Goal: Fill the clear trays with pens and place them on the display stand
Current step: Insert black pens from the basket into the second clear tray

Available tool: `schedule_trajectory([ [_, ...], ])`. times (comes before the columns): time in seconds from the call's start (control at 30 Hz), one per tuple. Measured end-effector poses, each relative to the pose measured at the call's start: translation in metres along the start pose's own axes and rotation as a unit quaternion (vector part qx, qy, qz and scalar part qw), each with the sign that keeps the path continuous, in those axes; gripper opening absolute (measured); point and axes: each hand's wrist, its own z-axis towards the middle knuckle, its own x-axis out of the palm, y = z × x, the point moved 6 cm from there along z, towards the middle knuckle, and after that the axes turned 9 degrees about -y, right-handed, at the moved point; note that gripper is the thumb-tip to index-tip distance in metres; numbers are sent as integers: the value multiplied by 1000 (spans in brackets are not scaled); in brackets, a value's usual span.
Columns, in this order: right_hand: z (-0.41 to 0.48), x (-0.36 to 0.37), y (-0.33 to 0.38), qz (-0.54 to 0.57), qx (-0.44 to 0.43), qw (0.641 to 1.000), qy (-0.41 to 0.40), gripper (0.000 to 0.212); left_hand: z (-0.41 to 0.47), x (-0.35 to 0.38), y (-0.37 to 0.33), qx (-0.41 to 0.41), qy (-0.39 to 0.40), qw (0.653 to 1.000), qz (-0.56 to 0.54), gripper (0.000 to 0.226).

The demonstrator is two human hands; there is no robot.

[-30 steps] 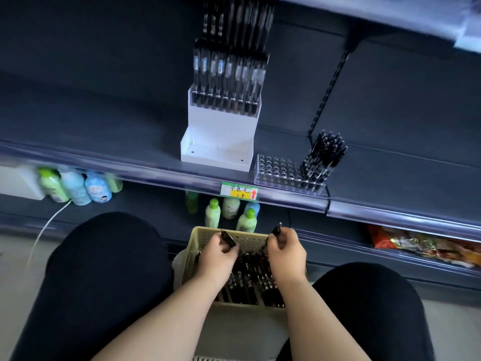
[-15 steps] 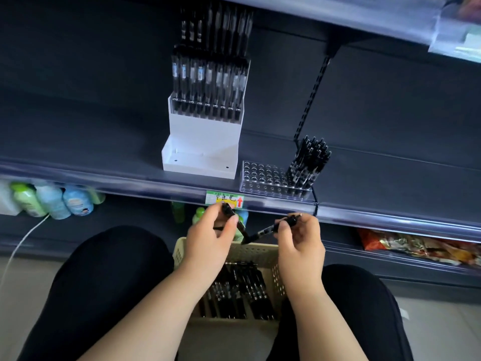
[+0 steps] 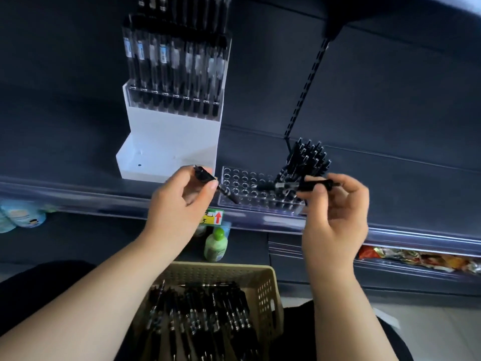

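Since 0.5 s ago both hands have risen from just above the basket point(image 3: 268, 287) to the clear tray point(image 3: 244, 178) on the shelf point(image 3: 390, 183). The left hand point(image 3: 179, 204) pinches 1 black pen point(image 3: 205, 175), slanted with its lower end at the tray's left edge, and the right hand point(image 3: 335, 212) pinches the other pen point(image 3: 286, 185) level across the tray. The tray, beside the white display stand point(image 3: 169, 136), shows rows of open holes on its left and a cluster of upright pens point(image 3: 307, 160) at its right end.
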Motion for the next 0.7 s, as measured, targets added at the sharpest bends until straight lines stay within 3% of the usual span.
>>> schedule_trajectory([
  [0.17,34,12,-5,-4,-98,994,-42,21,22,23,0,22,14,1000,-17,18],
  [0.3,63,30,-12,-52,-129,990,-29,18,39,36,1,40,17,999,-31,21],
  [0.53,100,72,-31,-226,-89,960,137,12,66,46,16,24,15,999,-39,15],
  [0.7,103,84,-39,-285,-60,932,215,12,71,39,19,20,-6,998,-55,14],
])
